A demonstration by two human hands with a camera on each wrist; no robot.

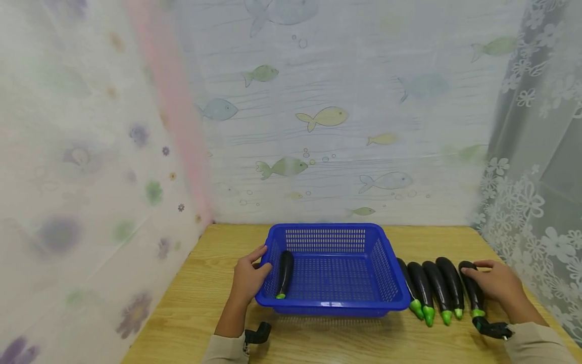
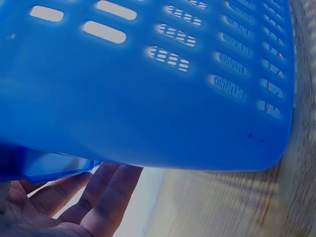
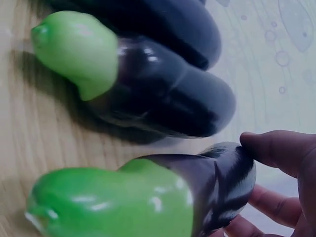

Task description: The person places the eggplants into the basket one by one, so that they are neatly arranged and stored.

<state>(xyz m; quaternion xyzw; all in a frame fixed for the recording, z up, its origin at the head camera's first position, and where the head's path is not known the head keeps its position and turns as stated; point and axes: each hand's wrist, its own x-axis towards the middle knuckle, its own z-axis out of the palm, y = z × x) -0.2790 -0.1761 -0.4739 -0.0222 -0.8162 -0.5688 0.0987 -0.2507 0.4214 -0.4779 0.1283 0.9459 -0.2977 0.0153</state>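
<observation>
The right hand [image 1: 493, 280], at the lower right of the frame, holds an eggplant [image 1: 473, 289] between thumb and fingers near its dark rounded end. This eggplant's long axis runs nearly up and down the frame, leaning slightly, with its green end pointing to the bottom. The right forearm enters slantwise from the lower right corner. At centre, the left hand [image 1: 247, 277] grips the left rim of the blue basket [image 1: 327, 304], thumb on top, its forearm rising from the bottom edge.
</observation>
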